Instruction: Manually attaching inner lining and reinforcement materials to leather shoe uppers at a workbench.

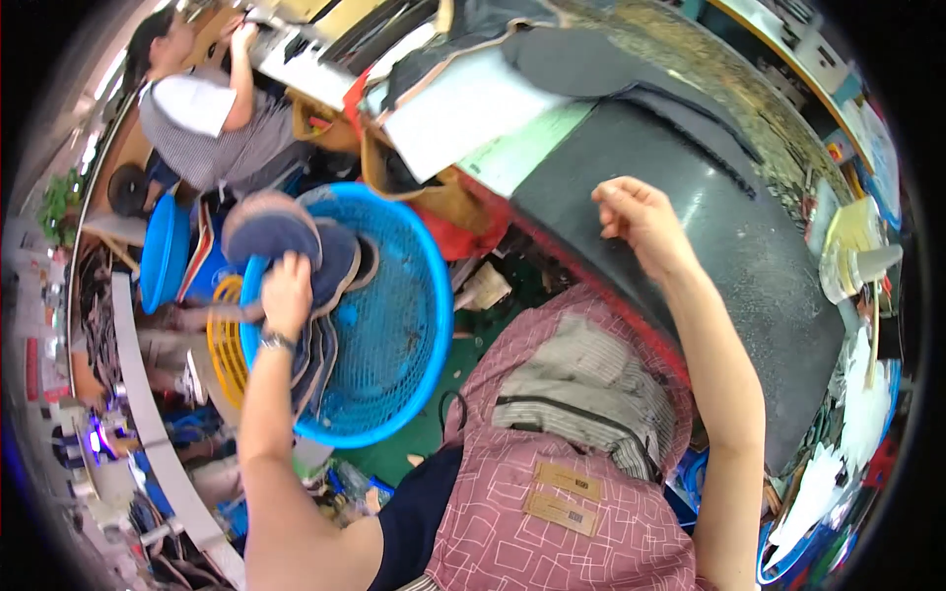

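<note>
My left hand (286, 294) reaches down to my left into a round blue mesh basket (394, 295) and grips a stack of dark blue, tan-edged shoe pieces (271, 229) at the basket's near rim. More of these pieces (340, 261) lie inside the basket. My right hand (639, 219) hovers over the black work table (729, 246) with fingers curled shut and nothing visible in it. I wear a pink patterned apron (552, 492).
Another person (202, 108) in a striped top works at the upper left. A yellow basket (229, 345) and a blue tub (163, 251) stand beside the mesh basket. Sheets of paper and dark material (473, 108) lie on the table's far end. A bottle (857, 268) stands at right.
</note>
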